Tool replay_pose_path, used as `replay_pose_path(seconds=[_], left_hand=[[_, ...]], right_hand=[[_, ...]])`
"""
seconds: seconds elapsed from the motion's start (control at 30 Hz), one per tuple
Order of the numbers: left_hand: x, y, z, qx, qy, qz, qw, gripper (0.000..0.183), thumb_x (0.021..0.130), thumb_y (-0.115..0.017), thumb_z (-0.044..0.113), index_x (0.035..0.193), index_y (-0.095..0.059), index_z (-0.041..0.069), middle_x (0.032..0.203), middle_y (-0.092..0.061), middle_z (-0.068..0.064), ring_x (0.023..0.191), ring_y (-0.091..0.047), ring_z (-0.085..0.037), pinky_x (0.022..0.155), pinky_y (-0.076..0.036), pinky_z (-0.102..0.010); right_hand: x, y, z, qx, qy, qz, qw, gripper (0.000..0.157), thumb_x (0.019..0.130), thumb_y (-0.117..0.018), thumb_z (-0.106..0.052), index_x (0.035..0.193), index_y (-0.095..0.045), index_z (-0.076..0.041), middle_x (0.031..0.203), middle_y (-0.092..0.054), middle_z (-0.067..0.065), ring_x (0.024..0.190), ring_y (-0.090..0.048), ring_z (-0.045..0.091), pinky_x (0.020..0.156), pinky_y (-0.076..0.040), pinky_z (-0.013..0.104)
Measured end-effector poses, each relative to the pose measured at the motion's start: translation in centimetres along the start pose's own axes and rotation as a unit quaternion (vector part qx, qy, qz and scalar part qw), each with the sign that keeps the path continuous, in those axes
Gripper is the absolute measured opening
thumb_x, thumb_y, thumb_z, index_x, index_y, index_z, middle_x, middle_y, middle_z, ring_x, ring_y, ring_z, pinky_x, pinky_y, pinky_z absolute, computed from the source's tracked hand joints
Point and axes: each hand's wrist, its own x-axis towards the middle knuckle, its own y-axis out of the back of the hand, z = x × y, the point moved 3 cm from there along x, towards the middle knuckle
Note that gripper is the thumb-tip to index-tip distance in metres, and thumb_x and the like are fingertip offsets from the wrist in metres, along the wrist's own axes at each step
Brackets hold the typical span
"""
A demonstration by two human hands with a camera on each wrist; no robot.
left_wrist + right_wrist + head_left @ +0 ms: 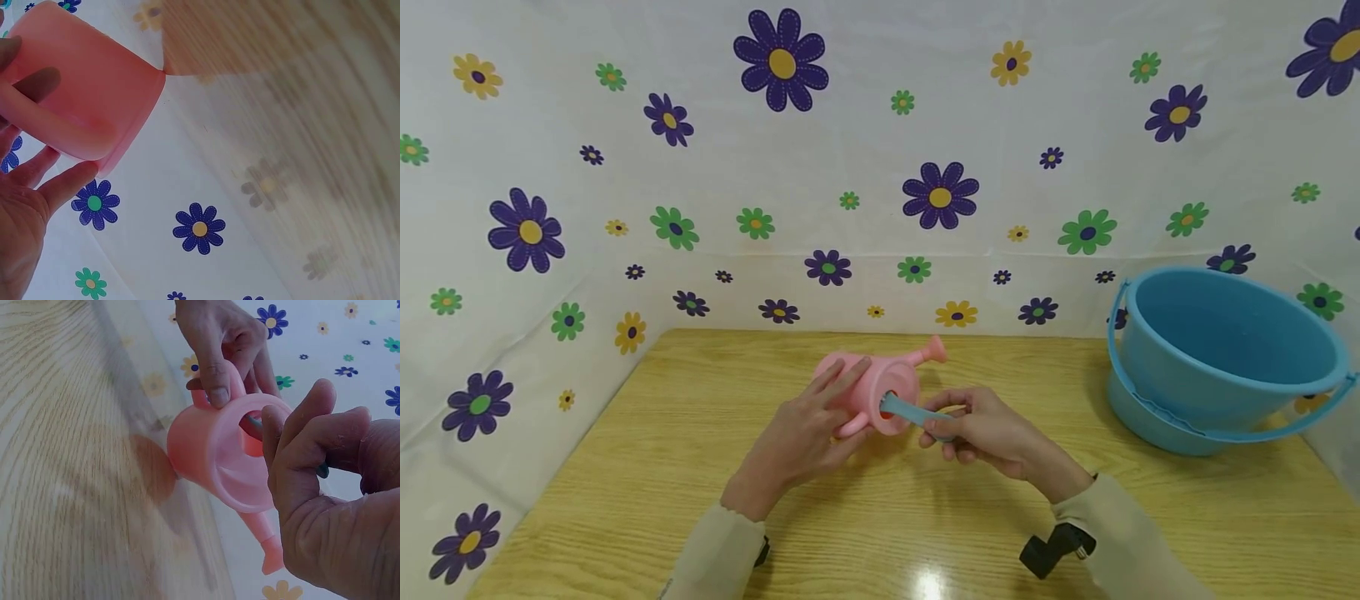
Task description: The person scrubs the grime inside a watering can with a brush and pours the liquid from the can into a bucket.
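A pink toy watering can lies tipped over the wooden table, its round opening facing right and its spout pointing to the back right. My left hand grips it by the body and handle; the thumb presses near the rim in the right wrist view, where the can shows its open mouth. My right hand pinches a light blue stick-like handle. The front end of that handle goes into the can's opening, so its tip is hidden. In the left wrist view the left hand reaches around the can's loop handle.
A large light blue bucket with a swing handle stands tilted at the right of the table. Flower-patterned white cloth hangs behind and at both sides. Bare wood shows left of the hands. Black straps sit at both wrists.
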Motion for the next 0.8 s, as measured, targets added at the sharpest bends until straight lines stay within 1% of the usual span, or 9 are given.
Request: replay_pose_path(seconds=[0.1,0.2,0.3,0.4,0.5,0.57,0.63,0.8], left_hand=[[0.0,0.0,0.0,0.000,0.001,-0.002,1.0000,0.027,0.089,-0.079,0.035,0.096,-0.082,0.010,0.157,-0.050,-0.012,0.143,-0.048,-0.043,0.099,-0.058,-0.045],[0.0,0.0,-0.1,-0.006,0.004,0.001,1.0000,0.025,0.089,-0.079,0.035,0.091,-0.082,0.010,0.157,-0.051,-0.012,0.143,-0.048,-0.044,0.098,-0.059,-0.044],[-0.1,0.0,-0.1,-0.007,0.004,0.004,1.0000,0.025,0.088,-0.079,0.034,0.089,-0.082,0.010,0.156,-0.051,-0.013,0.142,-0.049,-0.044,0.095,-0.060,-0.044],[-0.1,0.0,-0.1,-0.004,0.003,0.006,1.0000,0.026,0.088,-0.080,0.034,0.091,-0.082,0.009,0.156,-0.052,-0.013,0.141,-0.050,-0.044,0.095,-0.061,-0.044],[-0.1,0.0,-0.1,-0.005,0.000,0.005,1.0000,0.026,0.088,-0.079,0.034,0.083,-0.080,0.009,0.156,-0.051,-0.013,0.142,-0.049,-0.044,0.094,-0.061,-0.043],[-0.1,0.1,-0.1,-0.006,-0.002,0.005,1.0000,0.027,0.088,-0.079,0.034,0.076,-0.077,0.010,0.157,-0.051,-0.013,0.142,-0.049,-0.044,0.093,-0.061,-0.042],[-0.1,0.1,0.0,-0.008,-0.005,0.006,0.9999,0.027,0.089,-0.079,0.033,0.075,-0.076,0.011,0.157,-0.050,-0.013,0.142,-0.049,-0.044,0.092,-0.062,-0.041],[-0.1,0.1,0.0,-0.009,-0.008,0.008,0.9999,0.024,0.088,-0.079,0.033,0.079,-0.078,0.011,0.156,-0.051,-0.013,0.142,-0.049,-0.045,0.092,-0.062,-0.041]], right_hand=[[0.1,0.0,0.2,0.013,0.002,-0.001,1.000,0.024,0.102,-0.061,-0.009,0.123,-0.054,0.003,0.082,-0.075,0.001,0.053,-0.056,0.001,0.045,-0.037,0.013],[0.5,-0.1,0.3,0.016,0.006,0.004,1.000,0.022,0.102,-0.060,-0.008,0.121,-0.055,0.003,0.083,-0.074,0.002,0.054,-0.054,0.002,0.045,-0.036,0.013],[1.0,-0.4,0.4,0.017,0.009,0.011,1.000,0.025,0.102,-0.061,-0.009,0.123,-0.055,0.004,0.083,-0.073,0.001,0.055,-0.052,0.003,0.046,-0.036,0.012],[1.6,-0.7,0.4,0.028,0.008,0.014,0.999,0.030,0.102,-0.061,-0.009,0.128,-0.054,0.004,0.083,-0.073,0.000,0.056,-0.052,0.002,0.047,-0.036,0.011],[2.1,-1.1,0.5,0.041,0.005,0.019,0.999,0.032,0.101,-0.062,-0.009,0.130,-0.055,0.003,0.082,-0.073,-0.001,0.055,-0.052,0.002,0.047,-0.038,0.011],[2.4,-1.3,0.5,0.049,0.004,0.020,0.999,0.031,0.101,-0.063,-0.009,0.129,-0.056,0.002,0.082,-0.074,-0.002,0.056,-0.052,0.002,0.048,-0.038,0.011],[2.7,-1.5,0.5,0.052,0.006,0.020,0.998,0.028,0.101,-0.063,-0.010,0.126,-0.056,0.001,0.081,-0.074,-0.002,0.056,-0.052,0.002,0.048,-0.038,0.011],[3.1,-1.8,0.6,0.060,0.006,0.024,0.998,0.022,0.101,-0.063,-0.010,0.120,-0.057,0.000,0.081,-0.075,-0.003,0.055,-0.053,0.001,0.048,-0.039,0.010]])
